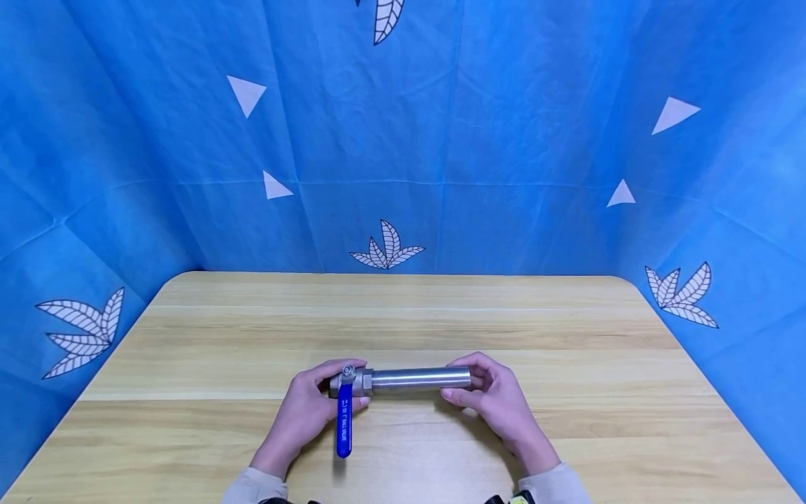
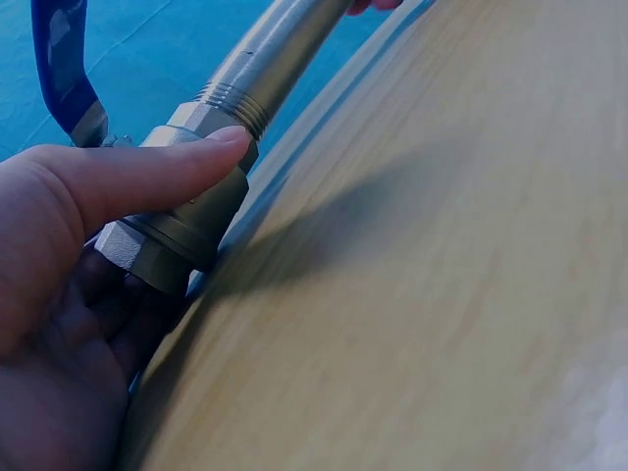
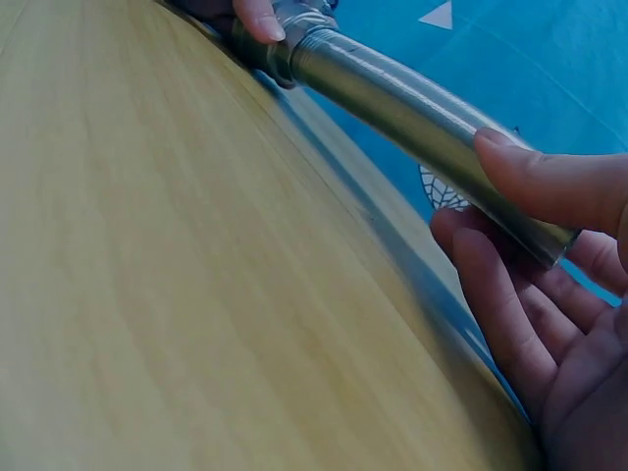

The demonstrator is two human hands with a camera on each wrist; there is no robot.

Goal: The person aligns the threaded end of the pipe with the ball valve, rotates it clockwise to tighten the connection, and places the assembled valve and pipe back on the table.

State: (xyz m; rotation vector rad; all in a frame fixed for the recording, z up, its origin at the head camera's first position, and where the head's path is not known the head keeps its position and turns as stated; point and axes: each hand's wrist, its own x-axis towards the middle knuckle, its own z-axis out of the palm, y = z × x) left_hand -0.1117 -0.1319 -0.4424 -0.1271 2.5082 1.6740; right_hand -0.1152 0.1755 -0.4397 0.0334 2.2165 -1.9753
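My left hand (image 1: pixel 306 406) grips a metal ball valve (image 1: pixel 360 382), with the thumb along its near side and the fingers behind it. The valve's blue lever handle (image 1: pixel 344 423) points toward me. A straight steel pipe (image 1: pixel 412 379) joins the valve's right end; a few turns of thread (image 2: pixel 235 101) show at the joint in the left wrist view. Around the pipe's free right end, my right hand (image 1: pixel 497 399) pinches with thumb and fingers. In the right wrist view the thumb lies on top of the pipe (image 3: pixel 422 118) and the fingers curl beneath. Both parts are held above the table.
The light wood table (image 1: pixel 403 315) has rounded far corners and reaches out under both hands. Blue cloth (image 1: pixel 403 140) with white triangles and leaf prints hangs behind it and at both sides. Shadows of the hands fall on the tabletop.
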